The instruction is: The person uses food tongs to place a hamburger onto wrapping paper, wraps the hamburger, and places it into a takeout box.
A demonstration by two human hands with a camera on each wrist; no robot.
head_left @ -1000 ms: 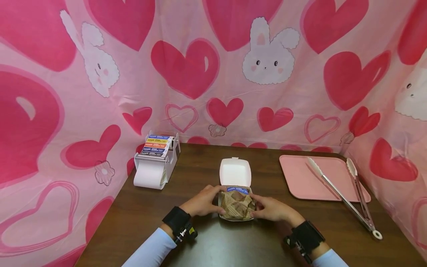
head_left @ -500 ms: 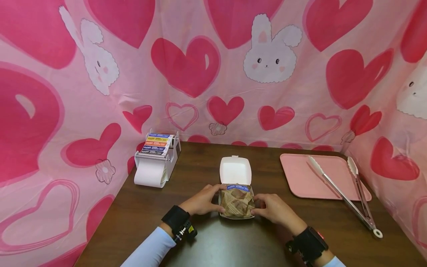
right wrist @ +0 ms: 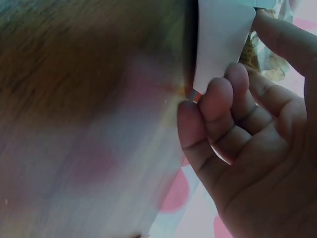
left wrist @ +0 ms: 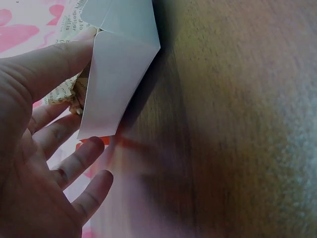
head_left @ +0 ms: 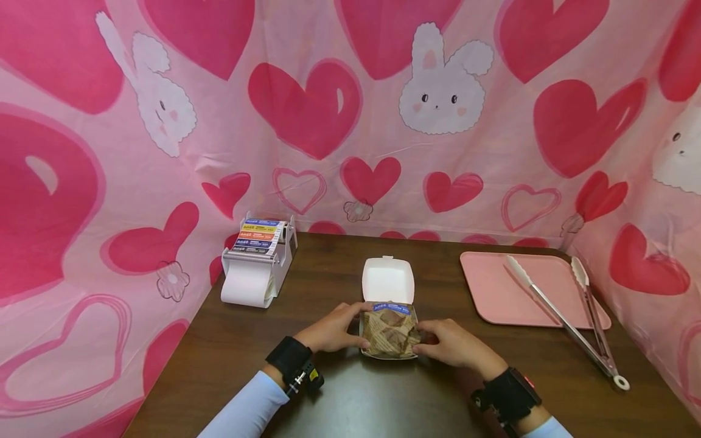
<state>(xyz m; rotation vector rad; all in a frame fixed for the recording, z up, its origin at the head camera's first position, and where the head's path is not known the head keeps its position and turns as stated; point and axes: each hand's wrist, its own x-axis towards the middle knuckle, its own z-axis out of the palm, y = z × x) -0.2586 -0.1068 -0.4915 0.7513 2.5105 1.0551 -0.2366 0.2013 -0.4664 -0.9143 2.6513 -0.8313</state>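
Note:
A paper-wrapped burger point(head_left: 390, 333) in brown newsprint-patterned paper sits in an open white clamshell box point(head_left: 388, 280). Along the wrap's far edge runs a blue label point(head_left: 391, 307). My left hand point(head_left: 335, 328) holds the burger's left side, thumb at the near corner and index finger at the far one. In the left wrist view, the other fingers spread past the box wall point(left wrist: 116, 79). On the right side, my right hand point(head_left: 451, 344) has its thumb at the near corner. The right wrist view shows its fingers curled beside the box wall point(right wrist: 223, 44), one behind the wrap.
A label dispenser point(head_left: 254, 261) with several coloured label rolls stands at the back left of the brown table point(head_left: 312, 267). On the right lies a pink tray point(head_left: 487, 298), with long metal tongs point(head_left: 569, 331) across it, handles over its near edge. A heart-patterned cloth hangs behind.
My right hand's index finger has drawn back from the top right of the wrap, and its fingers now curl at the right side. The left hand, burger and box are nearly unchanged.

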